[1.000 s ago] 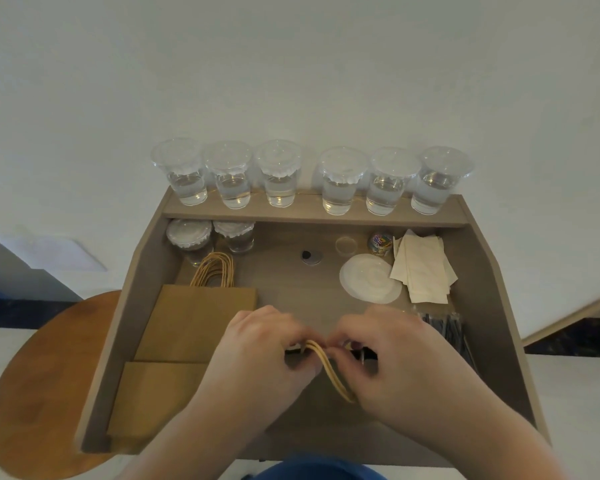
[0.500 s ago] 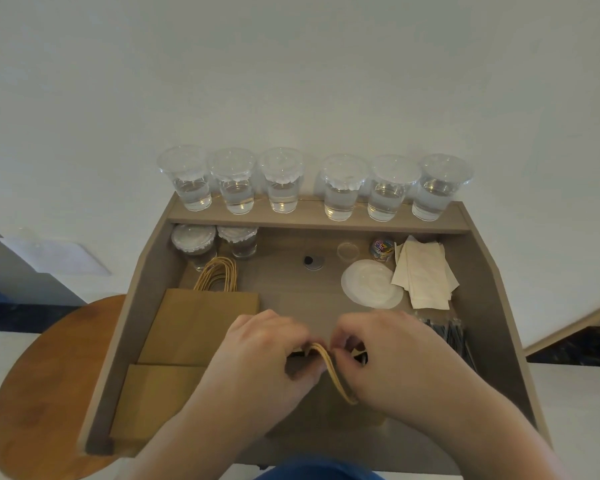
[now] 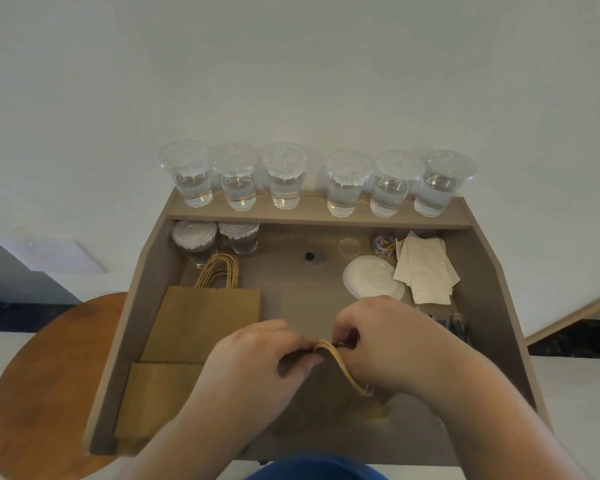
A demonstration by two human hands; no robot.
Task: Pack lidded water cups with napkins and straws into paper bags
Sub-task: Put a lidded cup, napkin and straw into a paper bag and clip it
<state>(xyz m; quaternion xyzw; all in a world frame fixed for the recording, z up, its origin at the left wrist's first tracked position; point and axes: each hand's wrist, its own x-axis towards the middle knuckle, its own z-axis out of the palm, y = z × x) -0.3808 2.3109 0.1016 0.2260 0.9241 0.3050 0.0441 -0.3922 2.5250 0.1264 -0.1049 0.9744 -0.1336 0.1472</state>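
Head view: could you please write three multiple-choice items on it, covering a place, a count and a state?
1. Where do the napkins lie? A) back right of the tray B) on the stool C) on the floor
2. How many lidded cups stand on the top shelf? A) four B) six C) nine
3. What do the left hand and right hand do? A) rest flat B) lift a cup C) pinch paper handles

Answers: 1 A, the stack sits by the tray's far right wall; 2 B, six stand in a row; 3 C, fingers curl round the handles.
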